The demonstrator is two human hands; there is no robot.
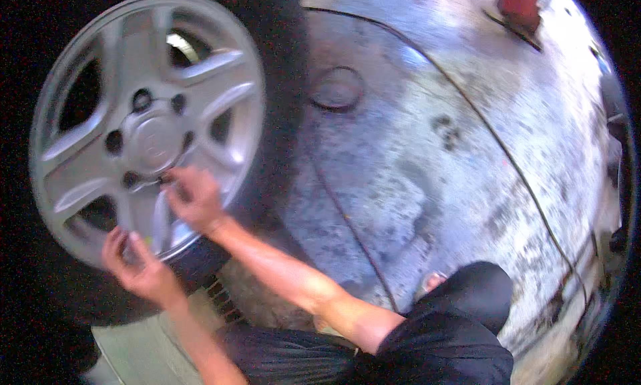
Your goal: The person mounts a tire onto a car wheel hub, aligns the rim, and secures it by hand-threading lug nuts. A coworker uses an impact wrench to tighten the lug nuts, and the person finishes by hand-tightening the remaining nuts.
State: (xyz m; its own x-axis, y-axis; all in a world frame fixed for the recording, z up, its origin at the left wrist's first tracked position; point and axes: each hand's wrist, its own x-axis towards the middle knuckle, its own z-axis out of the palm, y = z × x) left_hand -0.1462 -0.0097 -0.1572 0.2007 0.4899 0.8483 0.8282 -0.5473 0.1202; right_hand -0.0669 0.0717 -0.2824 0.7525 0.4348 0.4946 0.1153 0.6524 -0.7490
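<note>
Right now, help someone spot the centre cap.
Find the black tyre at left, then the silver wheel inside it. At the wheel's middle, up-left of the right hand, sits the centre cap: a round silver disc, unlike the smaller dark holes ringing it.

The grey floor (380, 151) has lots of dark spots, a long dark cord (462, 96) bends across it, a red thing (521, 6) is far off, and bright light (567, 48) whitens the right side.
</note>
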